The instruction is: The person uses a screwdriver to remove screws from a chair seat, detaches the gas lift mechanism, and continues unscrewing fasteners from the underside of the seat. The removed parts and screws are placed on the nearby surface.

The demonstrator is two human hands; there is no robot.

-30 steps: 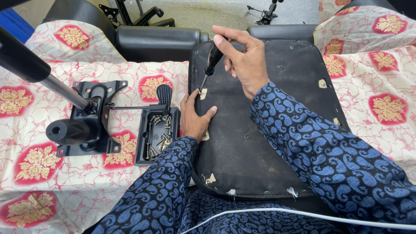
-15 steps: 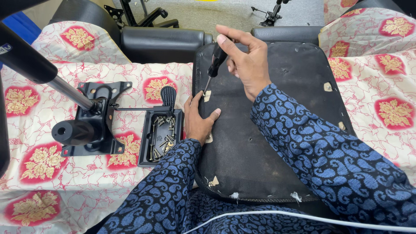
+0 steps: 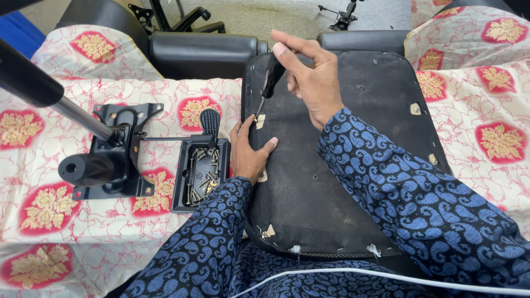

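An upturned black chair seat [image 3: 342,165] lies in front of me, its fabric underside facing up. My right hand [image 3: 312,77] grips a black-handled screwdriver [image 3: 269,80], whose tip rests at a small pale patch near the seat's left edge. My left hand [image 3: 248,149] lies flat on that left edge just below the tip, fingers spread on the fabric. Both arms wear blue patterned sleeves.
A black tray [image 3: 199,174] holding several screws sits left of the seat. Further left is a black metal chair mechanism [image 3: 113,152] with a gas cylinder [image 3: 49,94]. A floral cloth [image 3: 77,215] covers the surface. Black chair parts [image 3: 201,52] lie behind; a white cable [image 3: 386,273] runs near me.
Only the camera view has shifted slightly; the hands, screwdriver and seat keep the same arrangement.
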